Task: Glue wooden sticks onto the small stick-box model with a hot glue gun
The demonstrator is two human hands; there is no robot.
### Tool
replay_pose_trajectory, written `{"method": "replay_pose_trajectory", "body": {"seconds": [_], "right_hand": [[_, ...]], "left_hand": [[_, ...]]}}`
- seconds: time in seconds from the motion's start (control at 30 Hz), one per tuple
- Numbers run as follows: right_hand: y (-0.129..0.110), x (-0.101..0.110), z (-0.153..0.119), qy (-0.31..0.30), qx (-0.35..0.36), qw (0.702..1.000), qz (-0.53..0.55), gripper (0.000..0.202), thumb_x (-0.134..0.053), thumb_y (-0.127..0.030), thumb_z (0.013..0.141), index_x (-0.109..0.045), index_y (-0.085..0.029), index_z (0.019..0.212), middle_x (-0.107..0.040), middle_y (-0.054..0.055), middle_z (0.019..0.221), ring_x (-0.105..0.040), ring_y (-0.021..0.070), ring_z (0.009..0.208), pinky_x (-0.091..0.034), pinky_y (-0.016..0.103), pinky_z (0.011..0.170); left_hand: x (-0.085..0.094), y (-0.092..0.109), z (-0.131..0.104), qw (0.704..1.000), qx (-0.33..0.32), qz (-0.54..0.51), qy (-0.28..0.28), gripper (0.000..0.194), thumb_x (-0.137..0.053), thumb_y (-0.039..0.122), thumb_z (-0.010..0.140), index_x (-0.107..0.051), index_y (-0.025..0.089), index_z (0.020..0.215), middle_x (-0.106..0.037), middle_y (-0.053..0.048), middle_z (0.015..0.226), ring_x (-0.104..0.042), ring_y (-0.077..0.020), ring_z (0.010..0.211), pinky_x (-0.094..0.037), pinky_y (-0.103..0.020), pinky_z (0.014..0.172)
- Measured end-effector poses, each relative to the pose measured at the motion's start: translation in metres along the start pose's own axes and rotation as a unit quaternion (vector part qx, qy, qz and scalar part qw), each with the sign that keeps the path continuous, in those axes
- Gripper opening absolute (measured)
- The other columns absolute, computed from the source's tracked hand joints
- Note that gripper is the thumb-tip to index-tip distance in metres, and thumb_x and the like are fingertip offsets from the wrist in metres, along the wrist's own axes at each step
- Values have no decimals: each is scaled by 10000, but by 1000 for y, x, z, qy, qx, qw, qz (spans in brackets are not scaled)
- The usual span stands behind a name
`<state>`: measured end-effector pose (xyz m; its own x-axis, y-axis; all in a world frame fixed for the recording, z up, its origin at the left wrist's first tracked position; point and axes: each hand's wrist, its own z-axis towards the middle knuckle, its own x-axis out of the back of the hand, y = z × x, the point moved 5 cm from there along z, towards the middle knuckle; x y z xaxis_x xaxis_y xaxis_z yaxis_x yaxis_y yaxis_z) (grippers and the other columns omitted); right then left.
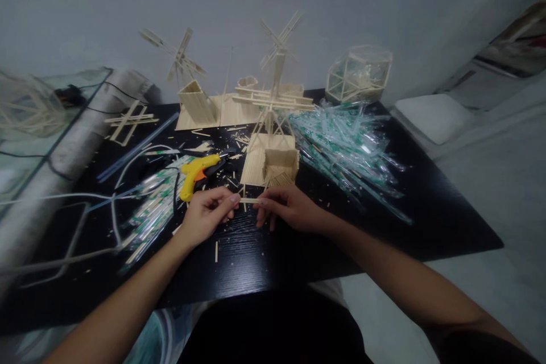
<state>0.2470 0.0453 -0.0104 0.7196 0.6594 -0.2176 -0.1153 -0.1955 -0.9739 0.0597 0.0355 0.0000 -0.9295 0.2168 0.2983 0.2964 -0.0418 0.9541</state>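
Observation:
A short pale wooden stick point(249, 201) lies crosswise between my two hands at the front edge of a wooden windmill model. My left hand point(212, 210) pinches its left end between thumb and fingers. At the right end, my right hand point(286, 206) grips the stick with thumb and forefinger, the other fingers curled beneath. The model has a stick-covered base point(256, 162), a small box point(282, 160) and crossed blades point(275, 99) on a lattice tower. Whether the stick touches the base, I cannot tell. A yellow glue gun point(198, 173) rests just beyond my left hand.
Finished-looking windmill models point(198, 105) stand along the wall. Plastic-wrapped stick bundles lie in a large heap point(350, 148) at right and a smaller pile point(156, 210) at left. Wood scraps and a loose stick point(216, 251) dot the black table point(298, 261). A white cable point(115, 222) runs at left.

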Motion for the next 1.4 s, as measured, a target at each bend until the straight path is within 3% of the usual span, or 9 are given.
{"method": "replay_pose_trajectory", "body": {"seconds": [0.23,0.33,0.53,0.9,1.03,1.13,1.23,1.4], "right_hand": [[3,1,1,-37,-35,997,63,488,-689,-581,888,-708,-97,951,-750,102,873,-747,172,776,-610,263,642],[6,-1,3,-18,-47,997,64,543,-691,-637,853,-701,-94,880,-738,83,780,-729,157,665,-593,253,579],[9,-3,3,11,-65,998,0,486,-750,-589,819,-662,-118,738,-658,-1,580,-634,108,465,-515,206,452],[12,-2,1,-74,-55,990,106,489,-702,-564,886,-691,-104,1051,-774,101,866,-761,176,728,-608,266,614],[7,7,3,-16,-53,994,94,462,-775,-537,825,-726,-100,967,-782,94,842,-763,172,699,-598,240,567],[4,15,2,53,-53,996,52,457,-801,-549,784,-707,-101,770,-734,49,650,-699,133,529,-536,196,456],[4,17,2,78,-51,995,26,512,-732,-604,822,-676,-113,690,-672,16,539,-627,104,432,-499,186,410],[7,13,5,82,-33,995,42,508,-816,-569,750,-722,-118,963,-769,84,884,-716,135,591,-570,210,477]], "left_hand": [[0,1,0,1000,-13,14,-2,322,-638,368,929,-657,149,694,-604,16,544,-516,-67,457,-393,-150,449],[-2,6,0,999,-30,28,-6,316,-640,362,925,-661,148,693,-617,11,552,-534,-73,466,-408,-153,456],[-5,10,-1,997,-53,56,-22,308,-636,352,927,-675,143,703,-635,5,560,-549,-74,470,-413,-152,460],[6,6,1,999,-24,26,19,290,-649,346,901,-672,152,687,-611,13,530,-515,-70,436,-390,-147,425],[12,8,0,998,-27,26,48,282,-649,341,893,-671,151,686,-617,3,534,-521,-77,442,-392,-154,429],[14,9,-1,998,-25,22,59,282,-649,343,887,-664,151,681,-615,1,530,-517,-80,438,-391,-159,427],[13,9,-2,998,-30,22,51,290,-644,349,892,-664,153,680,-615,2,534,-526,-83,447,-401,-163,437],[11,7,-2,999,-36,17,34,325,-632,387,917,-663,152,695,-614,1,545,-522,-85,457,-397,-168,443]]}}
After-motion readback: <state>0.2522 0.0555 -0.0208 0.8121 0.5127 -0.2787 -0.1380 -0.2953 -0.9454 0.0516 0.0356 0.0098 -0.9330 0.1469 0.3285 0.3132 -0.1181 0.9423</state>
